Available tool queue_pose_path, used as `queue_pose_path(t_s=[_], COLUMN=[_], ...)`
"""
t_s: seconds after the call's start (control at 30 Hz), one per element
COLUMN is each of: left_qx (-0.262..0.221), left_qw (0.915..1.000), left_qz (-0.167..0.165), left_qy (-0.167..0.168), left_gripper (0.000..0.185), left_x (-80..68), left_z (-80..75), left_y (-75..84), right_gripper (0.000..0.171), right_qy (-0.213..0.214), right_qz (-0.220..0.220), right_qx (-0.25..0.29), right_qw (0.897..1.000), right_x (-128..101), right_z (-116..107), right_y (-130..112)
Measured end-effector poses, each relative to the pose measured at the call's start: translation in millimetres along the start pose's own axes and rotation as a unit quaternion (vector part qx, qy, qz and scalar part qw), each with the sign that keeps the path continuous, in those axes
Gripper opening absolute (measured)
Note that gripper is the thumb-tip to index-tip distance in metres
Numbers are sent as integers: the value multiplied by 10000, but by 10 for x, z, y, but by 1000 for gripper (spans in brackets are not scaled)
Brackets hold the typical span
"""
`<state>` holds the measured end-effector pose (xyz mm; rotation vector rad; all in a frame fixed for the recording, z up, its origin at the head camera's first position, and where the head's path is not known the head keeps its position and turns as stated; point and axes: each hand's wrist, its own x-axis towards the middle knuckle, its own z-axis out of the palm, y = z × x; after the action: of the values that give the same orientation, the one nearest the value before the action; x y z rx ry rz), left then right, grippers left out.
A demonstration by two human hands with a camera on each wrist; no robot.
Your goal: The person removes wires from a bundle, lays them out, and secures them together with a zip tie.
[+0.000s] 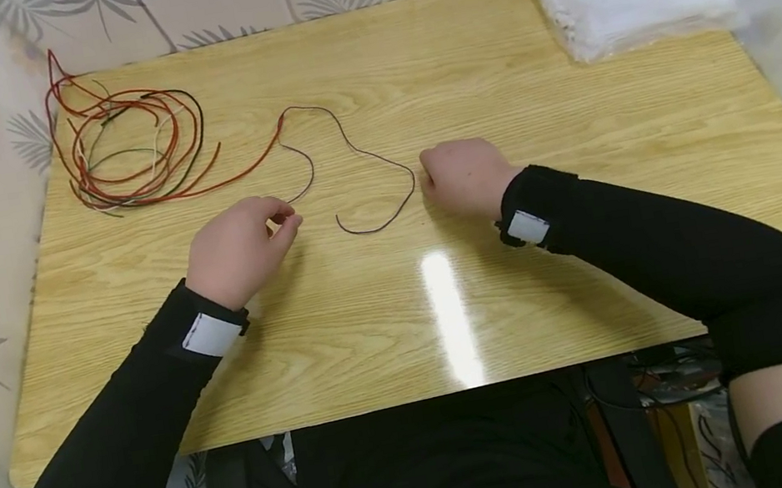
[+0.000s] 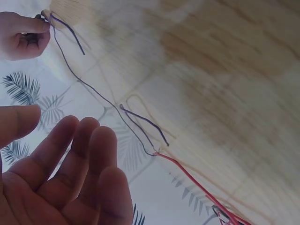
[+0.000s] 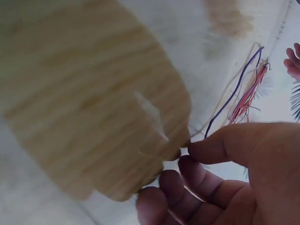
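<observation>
A thin, smooth purple wire (image 1: pixel 350 146) is laid in loose curves on the pale, wood-grained worktop (image 1: pixel 372 323) between the left hand (image 1: pixel 239 245) and the right hand (image 1: pixel 468 178), met by a coiled bundle of red, black and pale wires (image 1: pixel 149 199) beyond the left hand. It is judged light, springy and easily kinked, best pinched near a free tip. The left hand's fingers are relaxed, the thumb held apart; the right hand's are loosely curled just beside the wire's bend, with no grip seen.
</observation>
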<state>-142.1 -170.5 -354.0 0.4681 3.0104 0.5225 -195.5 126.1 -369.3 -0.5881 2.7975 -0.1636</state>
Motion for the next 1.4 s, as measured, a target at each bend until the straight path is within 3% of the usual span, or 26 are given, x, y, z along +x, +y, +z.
queue_pose_path(t_s=[0.27, 0.5, 0.7, 1.1, 1.4], left_qx=[25, 86, 108, 96, 206], left_qw=[9999, 9999, 9998, 9996, 9979], left_qz=[-89, 24, 40, -76, -197], left_qy=[-137, -130, -147, -266, -579], left_gripper=[28, 28, 27, 28, 28], left_x=[8, -6, -25, -32, -32], left_z=[44, 80, 77, 122, 158], left_y=[-5, 36, 48, 7, 24], right_gripper=[38, 23, 21, 21, 19], right_qy=[-126, -264, -528, -612, -375], right_qz=[103, -96, 112, 210, -130], right_qx=[218, 37, 202, 380, 203], right_qw=[9996, 9996, 9983, 9972, 9990], right_x=[79, 165, 102, -336, -745], right_z=[-38, -39, -82, -86, -38], right_y=[-80, -107, 20, 467, 677])
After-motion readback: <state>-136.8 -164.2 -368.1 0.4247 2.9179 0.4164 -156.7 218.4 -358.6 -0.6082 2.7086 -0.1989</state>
